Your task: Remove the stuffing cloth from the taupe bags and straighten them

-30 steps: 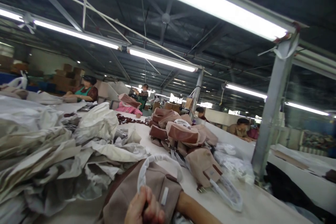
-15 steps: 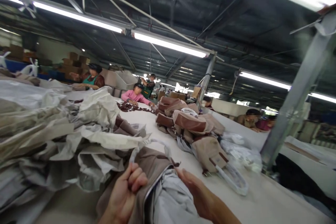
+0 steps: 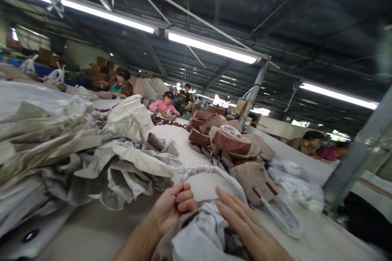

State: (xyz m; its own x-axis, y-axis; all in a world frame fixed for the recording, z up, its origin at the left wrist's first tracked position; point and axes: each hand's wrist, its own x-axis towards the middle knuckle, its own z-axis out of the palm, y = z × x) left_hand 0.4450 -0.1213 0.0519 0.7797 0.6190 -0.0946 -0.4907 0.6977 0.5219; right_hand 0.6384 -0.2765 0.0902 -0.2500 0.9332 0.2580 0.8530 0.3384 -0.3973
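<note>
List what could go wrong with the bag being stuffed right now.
The left hand pinches the bag's edge while the right hand presses in grey paper; the paper may tear or spring out. The wrapped handle arches just above the fingers and could snag. The crumpled paper pile alongside might slide over.

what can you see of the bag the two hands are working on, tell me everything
Only the top of the bag shows at the bottom edge of the head view. It looks like soft taupe fabric, its mouth open and stuffed with crumpled grey paper. A handle wrapped in white arches above it. The left hand grips the near edge with curled fingers; the right hand lies flat on the paper, fingers straight. It rests on the pale table.
</note>
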